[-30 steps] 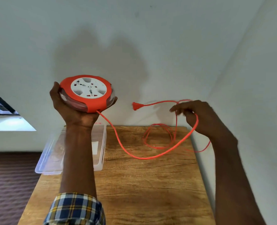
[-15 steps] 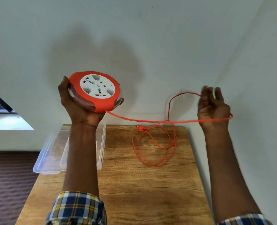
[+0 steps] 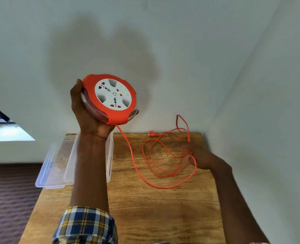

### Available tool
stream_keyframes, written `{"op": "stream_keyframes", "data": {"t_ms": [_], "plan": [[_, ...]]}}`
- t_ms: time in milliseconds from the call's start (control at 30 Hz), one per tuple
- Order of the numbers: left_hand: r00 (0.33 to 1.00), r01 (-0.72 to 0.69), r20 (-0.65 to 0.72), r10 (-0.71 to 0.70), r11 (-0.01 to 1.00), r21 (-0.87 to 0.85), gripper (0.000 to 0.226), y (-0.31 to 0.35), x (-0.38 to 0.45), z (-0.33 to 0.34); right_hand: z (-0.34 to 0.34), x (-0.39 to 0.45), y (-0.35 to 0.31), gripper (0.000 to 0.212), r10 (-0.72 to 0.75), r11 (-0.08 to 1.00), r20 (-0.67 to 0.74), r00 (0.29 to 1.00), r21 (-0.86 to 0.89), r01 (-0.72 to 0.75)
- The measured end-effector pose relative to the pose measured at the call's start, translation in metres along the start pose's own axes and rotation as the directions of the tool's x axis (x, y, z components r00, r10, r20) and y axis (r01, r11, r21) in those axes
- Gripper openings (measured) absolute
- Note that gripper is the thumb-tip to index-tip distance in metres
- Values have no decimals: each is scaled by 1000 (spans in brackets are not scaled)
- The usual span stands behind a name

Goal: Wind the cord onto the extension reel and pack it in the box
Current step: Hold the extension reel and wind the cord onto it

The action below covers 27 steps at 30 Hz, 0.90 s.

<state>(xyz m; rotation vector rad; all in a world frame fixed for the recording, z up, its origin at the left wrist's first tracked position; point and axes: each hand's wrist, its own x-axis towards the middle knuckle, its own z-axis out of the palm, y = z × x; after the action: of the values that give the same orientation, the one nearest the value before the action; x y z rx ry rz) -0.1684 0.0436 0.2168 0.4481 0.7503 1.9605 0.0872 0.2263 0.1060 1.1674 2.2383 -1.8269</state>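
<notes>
Wooden counter [image 3: 163, 208], clear plastic box [image 3: 57, 166] at far left edge. Left hand [image 3: 86, 113] grips reel [image 3: 110, 99] from behind, raised over box; orange rim, white socket face. Looks light and rigid, so hold by rim. Cord [image 3: 163, 166] thin, floppy, tangle-prone, looped far right. Right hand [image 3: 200, 159] on loops, blurred, can't tell its grip. Plug [image 3: 151, 134] lies at far edge.

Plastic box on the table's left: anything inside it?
The clear box looks empty through its walls, but the left hand and its forearm, holding up the reel, cover its right part.
</notes>
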Motion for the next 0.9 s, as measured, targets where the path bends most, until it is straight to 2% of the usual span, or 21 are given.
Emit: {"op": "stream_keyframes", "data": {"t_ms": [33,67,133,167,233,367,467,533,600,733,833,900], "plan": [[1000,16,-25,-16,1000,3,89,0,0,-2,-5,-4,1,42,-71,993,-9,997,-96,70],[999,30,-30,-29,999,35,89,0,0,-2,-9,-6,-2,62,-168,983,-8,986,-77,167],[993,47,-113,-37,996,82,84,3,-1,2,-26,-11,-6,86,-432,868,74,899,-236,437],[991,57,-123,-44,993,103,80,3,-1,5,-36,-18,-15,97,-437,823,100,894,-356,443],[992,52,-118,-36,990,134,71,1,0,3,-58,-18,-25,112,-410,774,50,911,-509,377],[986,13,-166,8,992,126,68,2,1,6,-80,-31,-49,108,-357,831,-68,932,-478,284],[970,32,-245,-5,994,106,75,10,0,-6,-101,-43,-49,110,-350,843,-201,915,-493,215],[968,1,-249,25,995,103,74,15,-3,-11,-107,-47,-47,105,-333,887,-329,884,-427,176],[971,-74,-219,93,993,94,70,16,-7,-15,-98,-47,-51,85,-385,910,-431,816,-326,256],[979,-39,-194,57,995,94,86,12,-10,-6,-40,-42,-83,38,-540,842,-415,733,-260,473],[986,-7,-165,29,992,129,83,5,-7,8,7,-45,-117,27,-668,741,-370,646,-250,623],[992,17,-125,3,987,161,71,0,-5,18,30,-48,-136,30,-749,661,-318,582,-281,696]]}}
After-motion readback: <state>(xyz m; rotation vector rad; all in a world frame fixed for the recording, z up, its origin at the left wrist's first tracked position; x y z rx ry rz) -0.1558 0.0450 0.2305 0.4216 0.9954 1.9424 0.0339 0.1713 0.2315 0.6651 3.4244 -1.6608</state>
